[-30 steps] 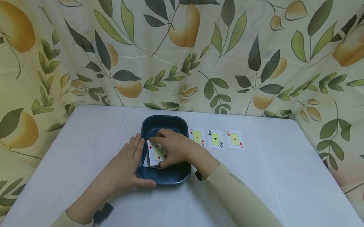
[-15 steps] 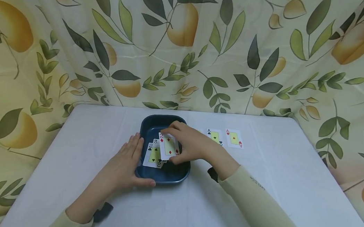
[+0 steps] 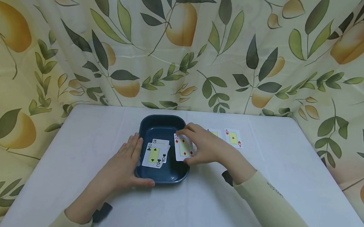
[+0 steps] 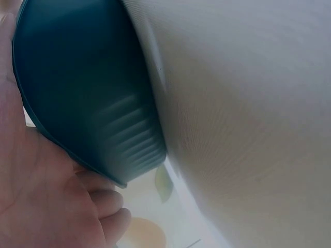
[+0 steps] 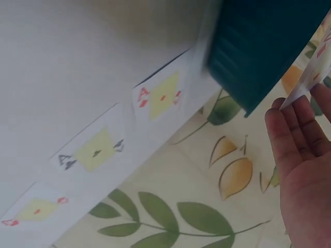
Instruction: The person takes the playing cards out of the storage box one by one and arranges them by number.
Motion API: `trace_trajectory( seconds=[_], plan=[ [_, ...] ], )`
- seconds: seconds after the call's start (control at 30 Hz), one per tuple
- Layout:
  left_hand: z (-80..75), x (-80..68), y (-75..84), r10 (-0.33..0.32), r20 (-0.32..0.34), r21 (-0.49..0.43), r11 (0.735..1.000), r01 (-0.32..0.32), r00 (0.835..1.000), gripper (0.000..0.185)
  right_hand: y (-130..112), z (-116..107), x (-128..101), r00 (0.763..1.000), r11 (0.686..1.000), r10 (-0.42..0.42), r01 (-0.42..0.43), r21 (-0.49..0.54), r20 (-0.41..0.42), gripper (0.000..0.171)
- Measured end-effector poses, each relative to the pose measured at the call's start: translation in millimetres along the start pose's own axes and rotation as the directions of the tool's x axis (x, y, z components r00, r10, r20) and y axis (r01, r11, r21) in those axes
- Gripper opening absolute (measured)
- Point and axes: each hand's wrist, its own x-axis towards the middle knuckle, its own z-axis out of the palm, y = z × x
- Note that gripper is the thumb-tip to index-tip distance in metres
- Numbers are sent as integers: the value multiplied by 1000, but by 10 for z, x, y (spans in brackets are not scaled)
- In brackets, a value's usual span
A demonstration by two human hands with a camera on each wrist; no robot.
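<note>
A dark blue tray (image 3: 156, 124) stands on the white table (image 3: 276, 157). Inside lie a two of clubs (image 3: 153, 156) and, partly under it, a three of clubs (image 3: 162, 143). My left hand (image 3: 125, 162) rests flat against the tray's left side, thumb along its front edge; the left wrist view shows the left hand (image 4: 36, 196) against the tray (image 4: 83, 88). My right hand (image 3: 186, 145) pinches a two of diamonds (image 3: 182, 149) above the tray's right rim. In the right wrist view my right hand (image 5: 297, 155) holds the card's edge (image 5: 315, 67) beside the tray (image 5: 258, 46).
Three aces lie in a row right of the tray: a red ace (image 5: 161, 98), an ace of clubs (image 5: 95, 150) and another red ace (image 5: 36, 211). From the head, my right hand covers the nearest one. A leaf-and-lemon curtain (image 3: 186, 47) hangs behind the table.
My right hand lifted the two of diamonds off the pile in the tray and carried it right, over the rim. The two and three of clubs came into view. My left hand stayed put.
</note>
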Motion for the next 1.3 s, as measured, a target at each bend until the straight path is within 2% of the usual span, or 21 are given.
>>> trace_trajectory(
  seconds=[0.37,0.67,0.93,1.3],
  plan=[
    [11,-6,-5,4,-19,11,1000,-4,1000,146,235,35,-223,999,999,33,-33,10,-33,80],
    [-16,-18,4,3,-15,5,1000,-3,1000,146,357,138,-371,994,994,106,-106,22,-21,80],
    [-19,-24,0,6,-12,2,1000,-6,1000,146,403,313,-394,996,996,87,-87,-11,-23,79],
    [11,-7,-8,3,-4,-4,1000,-3,1000,145,411,447,-376,994,993,111,-111,-41,-15,80]
  ],
)
